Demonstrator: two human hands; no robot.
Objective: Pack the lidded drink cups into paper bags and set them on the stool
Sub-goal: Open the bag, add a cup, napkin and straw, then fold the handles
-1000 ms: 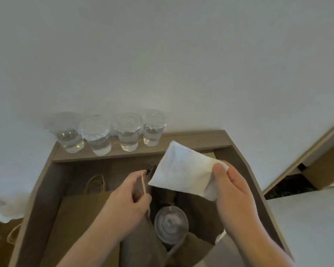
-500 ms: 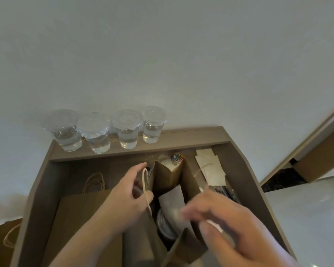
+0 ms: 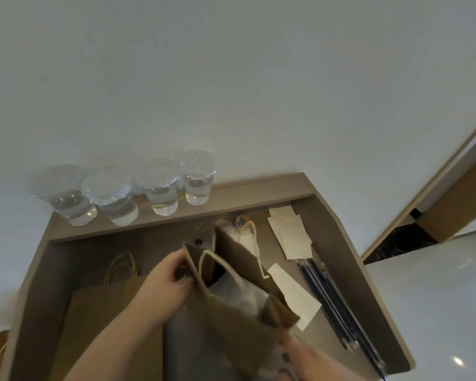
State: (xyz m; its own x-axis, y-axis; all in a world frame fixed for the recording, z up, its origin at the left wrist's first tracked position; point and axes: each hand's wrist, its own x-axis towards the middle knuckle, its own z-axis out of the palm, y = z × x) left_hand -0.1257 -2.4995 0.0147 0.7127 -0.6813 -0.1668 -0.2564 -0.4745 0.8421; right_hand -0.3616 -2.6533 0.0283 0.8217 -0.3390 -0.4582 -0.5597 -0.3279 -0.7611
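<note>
- Head view, nearest: the right hand enters at the bottom edge and meets the near end of the paper bag. It is blurred, so I cannot tell whether its fingers grip the paper.
- The left hand pinches the bag's far left rim, with the thumb on the edge and the fingers curled.
- The bag stands open on the worktop, its twine handle looped upward. Something pale lies inside, and no cup can be made out there.
- Left of it, flat bags lie stacked, their handles pointing toward the back.
- To the right lie a white slip and a bundle of dark straws, with napkins farther back.
- Behind the bag sits a small multicoloured object.
- Farthest, four lidded cups holding clear liquid stand upright in a row on the back ledge, against the white wall.
</note>
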